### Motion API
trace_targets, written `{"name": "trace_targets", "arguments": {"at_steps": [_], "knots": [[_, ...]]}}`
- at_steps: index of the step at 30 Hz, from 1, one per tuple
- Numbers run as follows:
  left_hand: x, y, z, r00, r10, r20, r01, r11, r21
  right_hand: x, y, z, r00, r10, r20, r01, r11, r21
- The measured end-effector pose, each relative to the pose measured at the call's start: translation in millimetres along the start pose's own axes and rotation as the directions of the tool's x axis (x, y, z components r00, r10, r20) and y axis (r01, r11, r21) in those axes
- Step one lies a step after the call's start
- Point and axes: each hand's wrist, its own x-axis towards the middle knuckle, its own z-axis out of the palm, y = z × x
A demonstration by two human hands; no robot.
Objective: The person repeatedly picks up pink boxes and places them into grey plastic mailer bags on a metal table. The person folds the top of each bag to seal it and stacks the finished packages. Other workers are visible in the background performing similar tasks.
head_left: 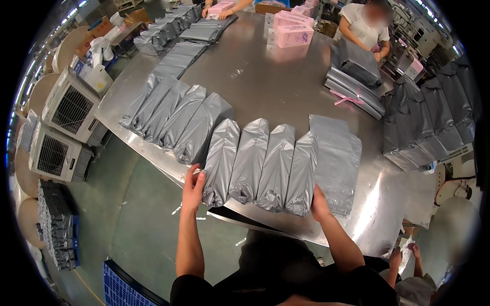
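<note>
Grey plastic-wrapped packages [248,162] stand side by side in a row at the near edge of the metal table [245,76]. My left hand [193,188] is at the left end of this row, beside the outermost package, with thumb and fingers apart. At the right end, my right hand [320,204] lies with its fingers along the side of the last package [302,173]. Some of its fingers are hidden. Just right of it lie flat grey plastic bags [337,163]. Another group of wrapped packages [178,120] leans together to the left.
Dark packages [423,117] line the right side. Grey bundles with a pink ribbon [352,96] lie near them. Pink boxes [293,30] stand at the back. A co-worker [365,28] works at far right; another person's hands [219,11] hold a pink box. Air coolers [71,104] stand left.
</note>
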Motion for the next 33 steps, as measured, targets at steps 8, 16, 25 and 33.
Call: {"name": "trace_targets", "arguments": {"at_steps": [8, 16, 25, 33], "knots": [[11, -8, -26, 0.872, -0.052, 0.486, 0.232, 0.92, -0.317, -5, 9, 3, 0.99, -0.069, 0.121, 0.051, 0.988, 0.147], [-2, 119, -108, 0.909, 0.169, 0.38, -0.021, 0.931, -0.365, -101, -38, 80, 0.947, -0.299, 0.12, 0.266, 0.936, 0.23], [194, 234, -286, 0.947, 0.208, 0.244, -0.1, 0.914, -0.394, -38, -71, 322, 0.837, -0.474, 0.274, 0.468, 0.879, 0.092], [392, 106, -333, 0.955, 0.029, 0.295, -0.03, 1.0, -0.002, 66, -34, 414, 0.907, -0.418, -0.044, 0.412, 0.905, -0.109]]}}
